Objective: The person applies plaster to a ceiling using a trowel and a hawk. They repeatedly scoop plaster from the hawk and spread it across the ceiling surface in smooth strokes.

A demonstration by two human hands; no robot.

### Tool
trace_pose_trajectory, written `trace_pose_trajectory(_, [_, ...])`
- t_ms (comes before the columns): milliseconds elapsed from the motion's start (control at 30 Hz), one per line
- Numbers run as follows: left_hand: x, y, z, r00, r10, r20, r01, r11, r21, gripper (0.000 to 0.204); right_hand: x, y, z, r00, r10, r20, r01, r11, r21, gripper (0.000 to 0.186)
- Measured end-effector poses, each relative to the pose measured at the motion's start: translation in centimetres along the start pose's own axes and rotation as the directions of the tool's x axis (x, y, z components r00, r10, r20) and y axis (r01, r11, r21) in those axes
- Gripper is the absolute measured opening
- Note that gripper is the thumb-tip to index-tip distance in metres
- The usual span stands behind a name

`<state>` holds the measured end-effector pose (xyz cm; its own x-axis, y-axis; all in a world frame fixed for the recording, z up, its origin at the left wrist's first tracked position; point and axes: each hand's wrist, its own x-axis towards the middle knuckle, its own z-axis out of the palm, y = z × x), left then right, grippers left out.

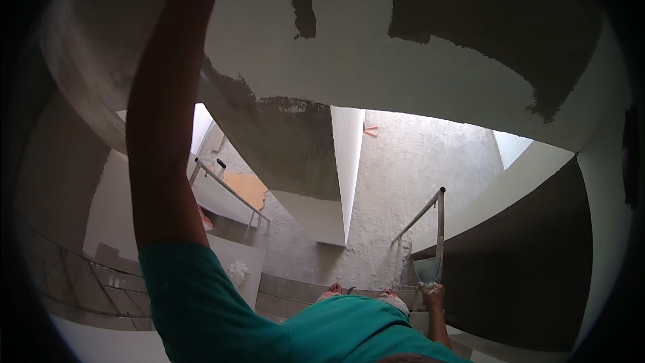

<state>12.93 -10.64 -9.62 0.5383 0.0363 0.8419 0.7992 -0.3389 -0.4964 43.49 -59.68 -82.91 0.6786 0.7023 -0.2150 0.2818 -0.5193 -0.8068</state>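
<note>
Right hand (432, 290), blade (426, 270) edge near rail (441, 225)

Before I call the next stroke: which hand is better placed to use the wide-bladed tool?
Probably the right hand: it appears to hold the wide-bladed tool. The left arm reaches up, its hand out of frame.

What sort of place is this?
Probably an interior under renovation: the wall is patchily coated white and grey, a tubular frame stands below, and the right hand holds a broad scraper.
</note>
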Motion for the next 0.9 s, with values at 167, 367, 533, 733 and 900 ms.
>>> trace_pose_trajectory(167, [-13.2, 9.1, 3.8, 0.993, -0.057, 0.107, 0.039, 0.985, 0.167, 0.074, 0.4, 0.4, -1.7, 0.996, -0.088, -0.01, 0.087, 0.994, -0.069, 0.03])
trace_pose_trajectory(367, [-28.1, 15.2, 7.0, 0.966, -0.181, 0.185, 0.215, 0.959, -0.185, 0.08, 1.5, 1.0, -2.3, 0.993, -0.116, 0.036, 0.12, 0.987, -0.11, 0.029])
trace_pose_trajectory(533, [-28.8, 16.7, 2.2, 0.925, -0.139, 0.354, 0.227, 0.948, -0.222, 0.077, 0.4, 2.6, -2.8, 0.993, -0.12, -0.025, 0.117, 0.989, -0.093, 0.032])
trace_pose_trajectory(733, [-8.9, 4.0, 0.1, 0.97, -0.078, -0.229, 0.07, 0.997, -0.043, 0.072, -1.7, -3.1, -3.1, 0.978, 0.182, 0.099, -0.173, 0.981, -0.091, 0.032])
trace_pose_trajectory(900, [7.5, -4.1, -0.4, 0.977, -0.136, -0.166, 0.142, 0.99, 0.022, 0.072, -1.5, -3.2, -1.4, 0.984, 0.161, 0.078, -0.162, 0.987, 0.01, 0.031])
